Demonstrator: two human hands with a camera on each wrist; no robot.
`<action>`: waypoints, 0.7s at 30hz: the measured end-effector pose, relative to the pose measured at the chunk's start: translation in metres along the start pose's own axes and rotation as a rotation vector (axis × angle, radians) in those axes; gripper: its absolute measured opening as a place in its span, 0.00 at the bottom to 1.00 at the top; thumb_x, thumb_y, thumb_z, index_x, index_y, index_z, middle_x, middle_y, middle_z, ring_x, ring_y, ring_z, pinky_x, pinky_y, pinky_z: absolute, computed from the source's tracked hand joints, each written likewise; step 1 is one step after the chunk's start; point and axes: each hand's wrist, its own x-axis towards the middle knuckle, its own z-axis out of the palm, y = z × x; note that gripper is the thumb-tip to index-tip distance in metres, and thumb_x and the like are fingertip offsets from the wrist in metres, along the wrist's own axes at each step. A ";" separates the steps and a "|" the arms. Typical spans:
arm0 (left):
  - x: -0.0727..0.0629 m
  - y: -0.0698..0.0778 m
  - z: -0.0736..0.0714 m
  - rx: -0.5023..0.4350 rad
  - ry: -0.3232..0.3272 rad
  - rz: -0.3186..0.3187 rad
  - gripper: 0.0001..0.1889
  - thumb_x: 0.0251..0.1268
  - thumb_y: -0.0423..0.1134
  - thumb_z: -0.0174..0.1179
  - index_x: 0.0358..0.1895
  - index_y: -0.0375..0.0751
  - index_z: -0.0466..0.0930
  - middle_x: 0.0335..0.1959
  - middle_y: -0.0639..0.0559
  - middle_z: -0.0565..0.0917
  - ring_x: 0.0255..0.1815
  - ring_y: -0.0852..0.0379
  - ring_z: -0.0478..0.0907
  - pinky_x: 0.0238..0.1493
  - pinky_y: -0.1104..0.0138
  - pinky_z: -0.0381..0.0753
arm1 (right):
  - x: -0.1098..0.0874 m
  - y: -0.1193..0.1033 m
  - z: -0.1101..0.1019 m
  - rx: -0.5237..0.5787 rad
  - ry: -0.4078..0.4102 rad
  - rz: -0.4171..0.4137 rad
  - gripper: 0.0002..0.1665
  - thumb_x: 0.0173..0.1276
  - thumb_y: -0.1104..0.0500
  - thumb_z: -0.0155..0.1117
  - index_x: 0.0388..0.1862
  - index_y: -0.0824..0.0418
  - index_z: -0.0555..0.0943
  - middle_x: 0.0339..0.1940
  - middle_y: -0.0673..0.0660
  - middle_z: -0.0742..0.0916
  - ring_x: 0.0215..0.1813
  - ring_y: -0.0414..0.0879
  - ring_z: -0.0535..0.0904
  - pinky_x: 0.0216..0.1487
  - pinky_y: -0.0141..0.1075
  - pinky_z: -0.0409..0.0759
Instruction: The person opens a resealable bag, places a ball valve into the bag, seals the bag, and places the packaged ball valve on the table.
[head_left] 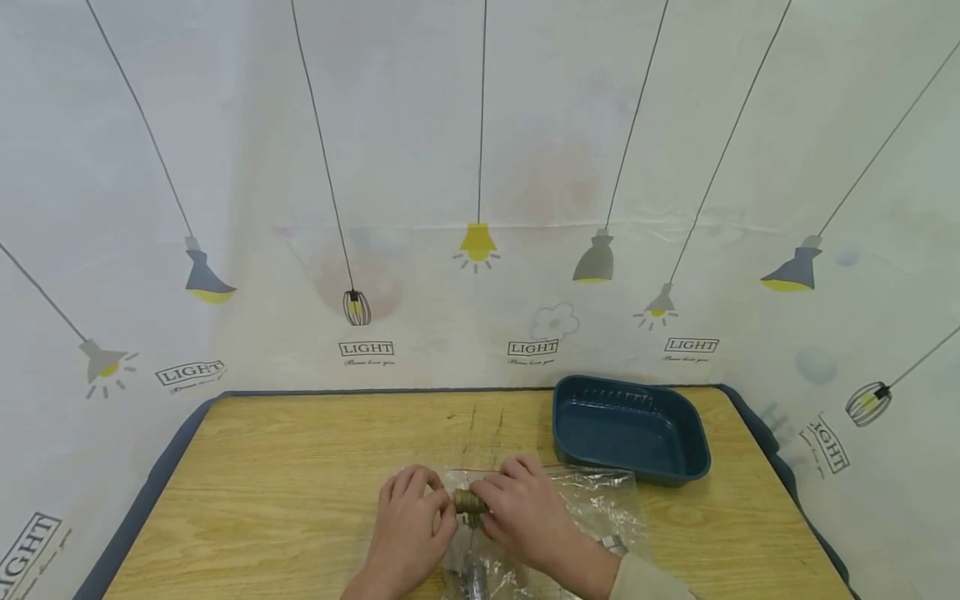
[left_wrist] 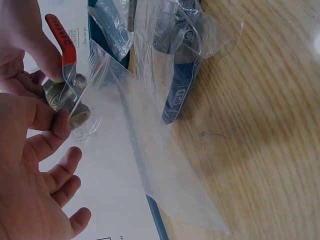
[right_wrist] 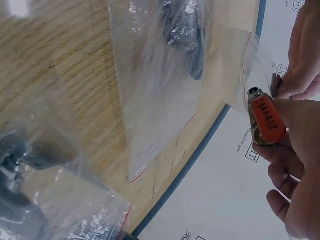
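Note:
My right hand (head_left: 525,512) holds a small brass ball valve (head_left: 469,502) with a red lever handle (right_wrist: 269,120). Facing it, my left hand (head_left: 412,525) pinches the mouth of a clear zip bag (left_wrist: 117,150) between thumb and fingertip, right against the valve. In the left wrist view the bag hangs slack, and the valve's threaded end (left_wrist: 80,117) shows at the bag's opening. Whether the valve is partly inside the bag I cannot tell. Close by lies a bagged valve with a blue handle (left_wrist: 180,90).
A dark blue plastic bin (head_left: 630,479) stands at the back right of the wooden table (head_left: 247,492). Several clear bags lie under and beside my hands. One at the right holds a grey metal part (right_wrist: 20,175). A lamp-patterned cloth (head_left: 420,167) hangs behind the table.

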 end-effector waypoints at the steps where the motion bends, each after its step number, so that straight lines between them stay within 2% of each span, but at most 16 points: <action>1: 0.000 0.000 0.000 -0.002 0.004 0.007 0.16 0.64 0.41 0.58 0.17 0.59 0.73 0.38 0.60 0.74 0.55 0.52 0.70 0.61 0.47 0.66 | 0.001 0.000 -0.001 0.000 -0.006 0.012 0.14 0.50 0.52 0.73 0.38 0.45 0.84 0.33 0.40 0.88 0.33 0.41 0.73 0.45 0.37 0.70; 10: 0.001 0.002 0.001 -0.023 0.011 0.008 0.16 0.65 0.40 0.57 0.17 0.59 0.72 0.40 0.59 0.74 0.55 0.52 0.70 0.60 0.47 0.66 | 0.008 -0.011 -0.006 -0.007 -0.111 0.015 0.12 0.53 0.48 0.72 0.37 0.43 0.85 0.31 0.39 0.88 0.33 0.39 0.71 0.47 0.36 0.70; 16: 0.000 0.002 0.002 -0.024 0.018 0.032 0.15 0.64 0.40 0.58 0.19 0.58 0.74 0.41 0.59 0.74 0.55 0.53 0.69 0.60 0.47 0.66 | 0.014 -0.014 -0.006 0.084 -0.191 0.121 0.10 0.54 0.48 0.72 0.36 0.44 0.85 0.31 0.39 0.88 0.31 0.38 0.68 0.45 0.36 0.69; 21: 0.000 0.003 0.003 -0.040 0.026 0.035 0.13 0.64 0.40 0.58 0.20 0.57 0.76 0.42 0.58 0.73 0.55 0.53 0.68 0.60 0.47 0.65 | 0.017 -0.014 -0.004 0.139 -0.208 0.175 0.09 0.55 0.47 0.72 0.36 0.42 0.85 0.30 0.38 0.87 0.30 0.37 0.67 0.45 0.36 0.70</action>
